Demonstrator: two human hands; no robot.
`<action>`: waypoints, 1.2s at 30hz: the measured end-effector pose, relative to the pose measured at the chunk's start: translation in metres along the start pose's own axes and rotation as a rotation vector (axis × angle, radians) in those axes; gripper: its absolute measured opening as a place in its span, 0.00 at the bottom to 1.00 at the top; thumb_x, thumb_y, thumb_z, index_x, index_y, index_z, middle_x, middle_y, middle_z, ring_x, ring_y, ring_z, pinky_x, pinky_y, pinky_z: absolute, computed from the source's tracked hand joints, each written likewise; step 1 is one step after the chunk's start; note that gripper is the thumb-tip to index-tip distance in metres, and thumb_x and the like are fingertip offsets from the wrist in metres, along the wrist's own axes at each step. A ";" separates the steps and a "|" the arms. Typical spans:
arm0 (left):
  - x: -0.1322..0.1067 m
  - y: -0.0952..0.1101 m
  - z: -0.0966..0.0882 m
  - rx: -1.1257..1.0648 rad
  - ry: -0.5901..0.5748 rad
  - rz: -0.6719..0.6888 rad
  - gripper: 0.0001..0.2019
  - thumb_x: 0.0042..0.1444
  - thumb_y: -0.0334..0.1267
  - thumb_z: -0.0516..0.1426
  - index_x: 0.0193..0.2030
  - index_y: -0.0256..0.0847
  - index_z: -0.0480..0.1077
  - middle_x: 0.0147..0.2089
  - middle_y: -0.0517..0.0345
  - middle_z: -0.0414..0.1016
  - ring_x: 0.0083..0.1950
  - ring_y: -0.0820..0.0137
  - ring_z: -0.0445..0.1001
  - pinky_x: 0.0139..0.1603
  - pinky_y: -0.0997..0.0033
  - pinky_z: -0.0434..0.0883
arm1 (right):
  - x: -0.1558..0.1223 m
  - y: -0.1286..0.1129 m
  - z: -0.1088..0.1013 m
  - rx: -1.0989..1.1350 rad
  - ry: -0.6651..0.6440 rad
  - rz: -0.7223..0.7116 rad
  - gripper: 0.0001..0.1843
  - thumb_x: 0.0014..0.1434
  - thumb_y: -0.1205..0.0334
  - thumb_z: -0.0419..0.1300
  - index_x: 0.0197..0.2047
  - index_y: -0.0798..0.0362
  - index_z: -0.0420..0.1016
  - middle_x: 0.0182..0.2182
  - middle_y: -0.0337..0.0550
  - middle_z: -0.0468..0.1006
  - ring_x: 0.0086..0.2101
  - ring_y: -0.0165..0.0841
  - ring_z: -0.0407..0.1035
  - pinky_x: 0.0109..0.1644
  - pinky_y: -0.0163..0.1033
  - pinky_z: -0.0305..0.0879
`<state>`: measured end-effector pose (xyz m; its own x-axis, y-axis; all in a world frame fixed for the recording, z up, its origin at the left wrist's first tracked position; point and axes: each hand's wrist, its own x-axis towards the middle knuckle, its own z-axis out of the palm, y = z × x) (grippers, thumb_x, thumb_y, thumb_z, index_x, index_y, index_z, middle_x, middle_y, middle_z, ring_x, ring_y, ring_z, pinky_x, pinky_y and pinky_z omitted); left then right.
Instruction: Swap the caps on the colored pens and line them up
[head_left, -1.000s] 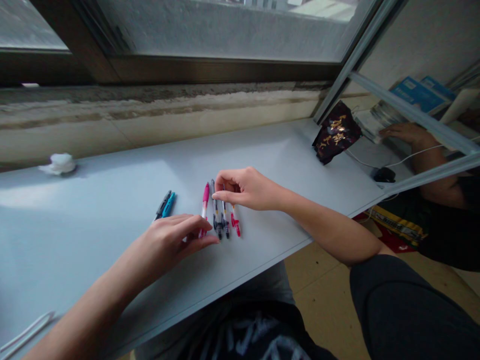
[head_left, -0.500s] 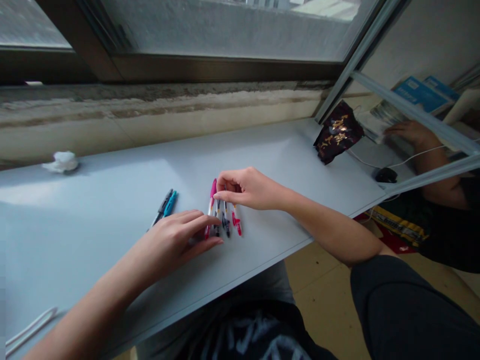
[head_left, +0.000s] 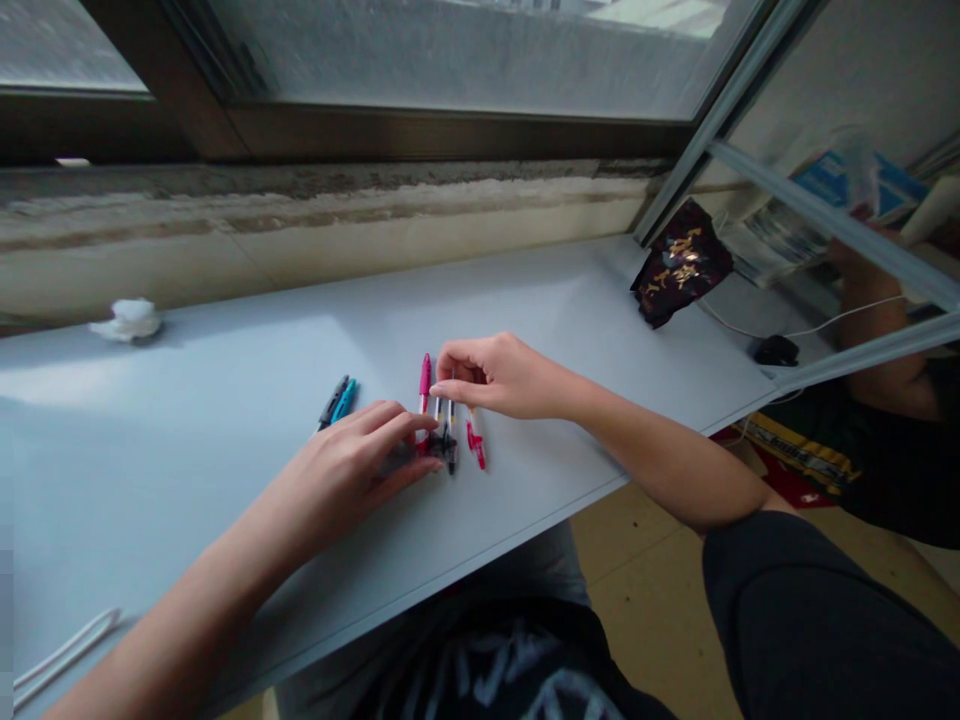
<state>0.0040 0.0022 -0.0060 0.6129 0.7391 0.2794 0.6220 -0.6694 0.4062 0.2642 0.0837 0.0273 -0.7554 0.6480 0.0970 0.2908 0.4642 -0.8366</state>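
Several pens lie side by side on the white desk (head_left: 247, 400). A pink-capped pen (head_left: 425, 377) is leftmost in the row, two clear pens with black caps (head_left: 451, 450) are in the middle, and a red-capped pen (head_left: 477, 447) is on the right. My left hand (head_left: 367, 450) has thumb and forefinger closed about the capped end of the left black pen, partly covering the pink pen. My right hand (head_left: 487, 375) is curled in a pinch at the far ends of the black pens, which its fingers hide. Left of them rest a black pen (head_left: 332, 402) and a teal pen (head_left: 345, 400).
Crumpled white tissue (head_left: 129, 320) lies by the wall at left, a white cable (head_left: 67, 655) at the near left. A dark package (head_left: 682, 265) stands against the metal frame (head_left: 832, 205). Beyond it are a black mouse (head_left: 776, 350) and another person's arm (head_left: 877, 320).
My left fingers have shifted slightly up and left over the black pen's cap, whose clip looks turned. My right hand is almost still. The other person's hand has moved, lifting a clear object.
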 end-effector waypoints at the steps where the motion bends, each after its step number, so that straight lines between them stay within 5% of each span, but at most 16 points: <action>1: 0.000 -0.001 -0.003 0.017 0.033 -0.006 0.16 0.77 0.52 0.57 0.55 0.44 0.79 0.45 0.52 0.82 0.41 0.64 0.81 0.43 0.67 0.74 | 0.000 0.000 0.000 -0.001 -0.001 0.002 0.12 0.73 0.56 0.63 0.42 0.56 0.75 0.25 0.31 0.69 0.28 0.28 0.60 0.38 0.37 0.55; 4: -0.002 -0.003 -0.019 0.159 0.158 -0.147 0.17 0.77 0.53 0.56 0.51 0.42 0.77 0.47 0.50 0.82 0.46 0.61 0.81 0.49 0.64 0.74 | 0.000 0.000 0.000 -0.005 0.001 -0.001 0.11 0.74 0.56 0.63 0.42 0.56 0.75 0.26 0.31 0.70 0.28 0.27 0.60 0.38 0.37 0.55; 6: -0.004 -0.004 -0.031 0.307 0.155 -0.344 0.19 0.77 0.55 0.55 0.46 0.41 0.75 0.44 0.52 0.80 0.37 0.64 0.77 0.41 0.66 0.71 | 0.000 0.001 0.000 -0.009 -0.001 -0.007 0.12 0.74 0.56 0.64 0.42 0.57 0.76 0.26 0.32 0.70 0.28 0.27 0.61 0.38 0.37 0.55; 11: -0.004 -0.004 -0.045 0.528 -0.118 -0.642 0.24 0.70 0.64 0.58 0.40 0.44 0.75 0.31 0.53 0.80 0.27 0.61 0.76 0.27 0.71 0.58 | -0.001 0.000 0.001 -0.033 -0.019 0.003 0.12 0.74 0.57 0.63 0.43 0.57 0.76 0.26 0.32 0.70 0.28 0.27 0.60 0.38 0.37 0.55; 19: -0.008 -0.005 -0.036 0.564 -0.038 -0.598 0.20 0.71 0.58 0.57 0.36 0.46 0.76 0.20 0.59 0.73 0.19 0.63 0.73 0.22 0.73 0.54 | -0.001 0.001 0.002 -0.053 -0.041 0.016 0.12 0.75 0.56 0.63 0.43 0.57 0.77 0.27 0.33 0.72 0.28 0.27 0.60 0.38 0.37 0.56; 30: -0.010 -0.004 -0.034 0.446 0.008 -0.560 0.20 0.66 0.57 0.62 0.29 0.46 0.75 0.19 0.59 0.70 0.15 0.67 0.64 0.21 0.72 0.49 | 0.000 0.000 0.003 -0.082 -0.070 0.006 0.13 0.75 0.55 0.63 0.44 0.56 0.77 0.28 0.35 0.74 0.29 0.28 0.62 0.38 0.37 0.56; 36: -0.006 -0.003 -0.034 0.393 -0.047 -0.579 0.17 0.69 0.53 0.58 0.33 0.45 0.75 0.23 0.59 0.77 0.21 0.66 0.74 0.22 0.73 0.57 | 0.000 0.001 0.004 -0.084 -0.065 -0.019 0.14 0.75 0.53 0.62 0.43 0.57 0.78 0.28 0.35 0.73 0.28 0.28 0.61 0.38 0.37 0.55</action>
<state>-0.0181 0.0019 0.0209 0.1450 0.9868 0.0721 0.9794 -0.1535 0.1312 0.2625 0.0818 0.0240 -0.7969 0.5994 0.0754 0.3220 0.5270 -0.7865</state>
